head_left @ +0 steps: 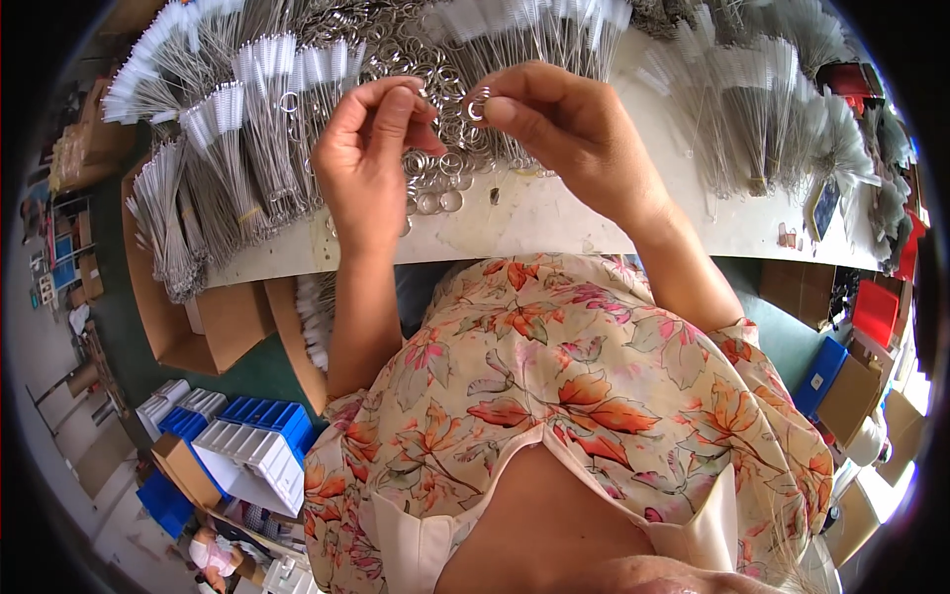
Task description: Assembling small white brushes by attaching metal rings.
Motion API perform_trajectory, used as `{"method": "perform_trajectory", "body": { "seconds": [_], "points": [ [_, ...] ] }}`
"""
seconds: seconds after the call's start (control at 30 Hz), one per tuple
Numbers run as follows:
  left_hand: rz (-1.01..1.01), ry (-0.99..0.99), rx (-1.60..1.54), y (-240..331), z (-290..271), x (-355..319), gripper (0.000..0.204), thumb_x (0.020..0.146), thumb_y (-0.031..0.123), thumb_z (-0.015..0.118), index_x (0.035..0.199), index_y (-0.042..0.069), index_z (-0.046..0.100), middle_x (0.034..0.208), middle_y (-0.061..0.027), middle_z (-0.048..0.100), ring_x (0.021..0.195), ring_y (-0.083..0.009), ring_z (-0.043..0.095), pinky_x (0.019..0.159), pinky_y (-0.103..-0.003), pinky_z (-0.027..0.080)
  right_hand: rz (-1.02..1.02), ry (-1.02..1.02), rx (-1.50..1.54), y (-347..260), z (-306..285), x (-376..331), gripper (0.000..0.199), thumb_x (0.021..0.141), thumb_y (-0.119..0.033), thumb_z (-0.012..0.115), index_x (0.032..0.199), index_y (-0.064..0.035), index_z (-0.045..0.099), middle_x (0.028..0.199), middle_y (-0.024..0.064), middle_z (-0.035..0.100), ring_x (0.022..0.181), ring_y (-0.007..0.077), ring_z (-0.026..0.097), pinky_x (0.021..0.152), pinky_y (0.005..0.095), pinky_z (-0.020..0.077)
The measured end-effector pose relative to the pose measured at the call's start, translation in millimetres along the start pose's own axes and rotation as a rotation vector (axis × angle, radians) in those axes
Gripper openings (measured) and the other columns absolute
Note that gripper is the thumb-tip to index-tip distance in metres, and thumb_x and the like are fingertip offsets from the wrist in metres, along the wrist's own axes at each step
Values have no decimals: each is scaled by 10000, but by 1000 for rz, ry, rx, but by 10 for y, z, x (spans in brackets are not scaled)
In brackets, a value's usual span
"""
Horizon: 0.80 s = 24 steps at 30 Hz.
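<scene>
My right hand (584, 139) pinches a small metal split ring (476, 107) between thumb and forefinger, above the table. My left hand (371, 148) is raised a short way to its left, thumb and fingertips pressed together; whatever they hold is too small to make out. Behind and beneath both hands spreads a heap of loose metal rings (396, 45), some lying near the table's front edge. To the left lie bundles of thin wire-handled brushes (262, 119) with white bristles. More such brushes (534, 25) lie at the far middle, partly behind my right hand.
Further wire brushes (762, 109) cover the right of the white table (554, 223), beside a dark flat piece (825, 208). Below the left edge stands an open cardboard box (218, 332), with blue and white bins (247, 445) nearby. Another person (213, 554) is at lower left.
</scene>
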<state>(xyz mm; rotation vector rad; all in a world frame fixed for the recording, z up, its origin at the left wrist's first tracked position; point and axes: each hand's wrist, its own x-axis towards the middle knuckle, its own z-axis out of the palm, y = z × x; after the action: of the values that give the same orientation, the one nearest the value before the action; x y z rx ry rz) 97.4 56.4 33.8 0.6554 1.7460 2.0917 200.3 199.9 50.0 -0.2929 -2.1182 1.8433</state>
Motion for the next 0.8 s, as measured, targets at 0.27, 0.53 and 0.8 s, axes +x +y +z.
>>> {"method": "perform_trajectory", "body": {
  "seconds": [0.27,0.53,0.8],
  "points": [
    [86,86,-100,-72,148,-64,119,883,92,552,906,-9,610,786,-33,625,661,-48,555,572,-174,444,-147,3,165,-9,227,3,140,789,-104,659,871,4,627,932,96,605,794,134,627,648,246,504],
    [116,-134,-169,231,1,-129,190,856,12,558,1036,-29,605,948,-90,641,805,-93,589,710,-200,483,-656,87,-383,-73,187,-11,110,671,-99,700,758,-91,634,880,-13,619,647,171,613,535,264,501],
    [183,-225,26,422,-52,-166,259,789,-80,589,1046,-48,596,966,-119,633,837,-127,606,706,-205,491,-784,106,-438,-118,177,-9,129,642,-96,702,747,-88,628,862,-22,619,632,162,611,532,268,502]
  ]
}}
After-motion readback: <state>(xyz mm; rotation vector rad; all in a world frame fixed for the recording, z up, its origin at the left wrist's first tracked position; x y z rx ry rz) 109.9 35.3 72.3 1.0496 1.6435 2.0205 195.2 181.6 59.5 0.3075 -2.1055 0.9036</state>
